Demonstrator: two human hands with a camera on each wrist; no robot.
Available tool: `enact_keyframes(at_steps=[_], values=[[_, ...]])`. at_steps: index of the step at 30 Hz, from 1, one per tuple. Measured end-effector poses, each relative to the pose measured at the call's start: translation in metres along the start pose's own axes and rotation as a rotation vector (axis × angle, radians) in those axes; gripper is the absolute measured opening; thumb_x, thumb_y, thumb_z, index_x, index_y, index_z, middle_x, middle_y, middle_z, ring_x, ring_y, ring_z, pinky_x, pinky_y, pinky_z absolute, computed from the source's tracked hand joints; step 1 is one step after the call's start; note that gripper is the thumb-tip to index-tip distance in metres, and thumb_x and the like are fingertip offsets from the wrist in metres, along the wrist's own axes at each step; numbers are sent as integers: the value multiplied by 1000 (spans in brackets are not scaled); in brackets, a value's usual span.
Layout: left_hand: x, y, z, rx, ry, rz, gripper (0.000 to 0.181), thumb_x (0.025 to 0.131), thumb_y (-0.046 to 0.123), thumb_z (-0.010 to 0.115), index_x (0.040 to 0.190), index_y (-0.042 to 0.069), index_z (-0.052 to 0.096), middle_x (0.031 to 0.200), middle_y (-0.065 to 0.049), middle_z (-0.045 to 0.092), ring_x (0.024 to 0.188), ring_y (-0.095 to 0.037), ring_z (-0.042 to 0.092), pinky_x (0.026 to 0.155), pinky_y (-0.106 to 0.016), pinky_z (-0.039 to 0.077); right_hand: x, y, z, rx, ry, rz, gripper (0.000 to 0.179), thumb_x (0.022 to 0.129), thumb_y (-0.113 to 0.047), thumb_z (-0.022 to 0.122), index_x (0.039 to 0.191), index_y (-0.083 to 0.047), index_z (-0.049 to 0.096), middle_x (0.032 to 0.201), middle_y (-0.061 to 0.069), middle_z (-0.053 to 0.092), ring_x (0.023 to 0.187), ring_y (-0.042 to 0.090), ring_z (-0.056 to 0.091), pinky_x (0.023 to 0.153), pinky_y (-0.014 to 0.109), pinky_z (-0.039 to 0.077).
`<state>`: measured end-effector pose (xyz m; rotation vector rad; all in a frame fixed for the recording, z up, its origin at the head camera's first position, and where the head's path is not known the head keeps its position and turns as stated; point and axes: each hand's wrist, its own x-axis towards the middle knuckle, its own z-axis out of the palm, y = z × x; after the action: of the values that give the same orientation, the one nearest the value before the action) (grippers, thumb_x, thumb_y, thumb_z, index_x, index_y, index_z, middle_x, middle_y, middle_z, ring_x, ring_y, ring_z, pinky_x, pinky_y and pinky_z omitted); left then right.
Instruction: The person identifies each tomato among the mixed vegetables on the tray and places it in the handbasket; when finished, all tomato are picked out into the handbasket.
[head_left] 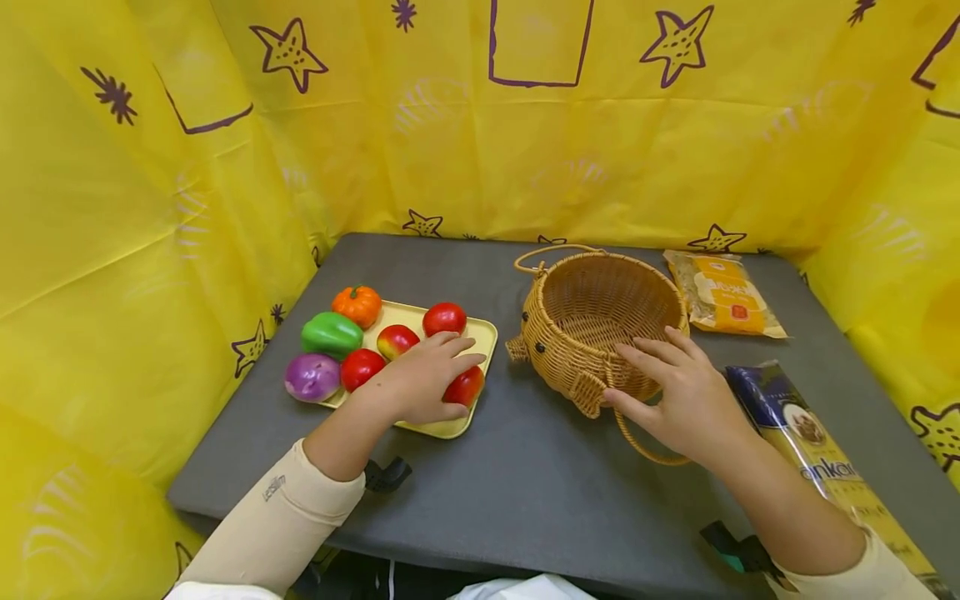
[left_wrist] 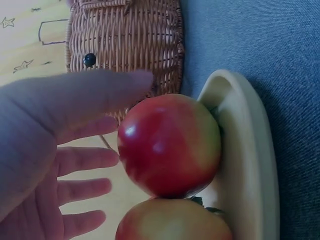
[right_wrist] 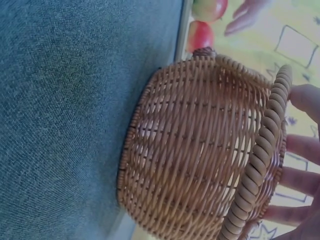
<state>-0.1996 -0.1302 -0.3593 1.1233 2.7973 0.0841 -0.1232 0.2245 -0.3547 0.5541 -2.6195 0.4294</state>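
My left hand (head_left: 423,379) reaches over the cream tray (head_left: 444,428), fingers spread beside a red apple (head_left: 468,385). In the left wrist view the thumb passes over that apple (left_wrist: 167,145), with a gap between fingers and fruit. A wicker basket (head_left: 558,360) with a pig's face stands right of the tray, its inside bare where it shows. My right hand (head_left: 690,404) is at the basket's near rim with fingers extended, close to the wicker handle (right_wrist: 262,150) that hangs down in front. Whether the fingertips touch the rim, I cannot tell.
On and beside the tray lie an orange pumpkin (head_left: 357,306), green pepper (head_left: 332,335), purple round vegetable (head_left: 312,377) and several red fruits (head_left: 444,319). A bag of dry food (head_left: 723,292) and a long pasta packet (head_left: 817,450) lie to the right. Yellow cloth (head_left: 480,167) surrounds the table.
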Motion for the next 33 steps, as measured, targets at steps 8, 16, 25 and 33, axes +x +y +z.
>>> enact_keyframes(at_steps=[8,16,25,33], values=[[3,-1,5,-38,-23,34,53,88,25,80,136,11,64,142,-12,58,135,-34,52,116,-47,41,1,-3,1,-17,10,6,62,78,-37,87,132,-13,70,127,22,68,133,53,48,103,71,41],[5,1,6,-53,-25,34,52,87,20,81,134,8,65,136,-12,61,129,-33,55,114,-45,43,-1,-7,0,-55,8,13,63,79,-40,86,134,-13,69,131,23,67,130,55,51,103,70,42],[6,1,7,-61,-22,37,52,86,20,82,134,8,65,133,-12,61,127,-32,56,113,-45,45,-5,-3,10,-34,198,-91,73,95,-71,52,121,-7,76,117,25,70,118,56,58,98,70,47],[7,1,3,-63,-24,41,53,86,19,82,134,8,65,133,-11,61,126,-31,56,111,-44,46,-1,0,6,-17,165,-74,56,72,-35,89,120,-9,77,113,20,72,118,52,60,102,68,46]])
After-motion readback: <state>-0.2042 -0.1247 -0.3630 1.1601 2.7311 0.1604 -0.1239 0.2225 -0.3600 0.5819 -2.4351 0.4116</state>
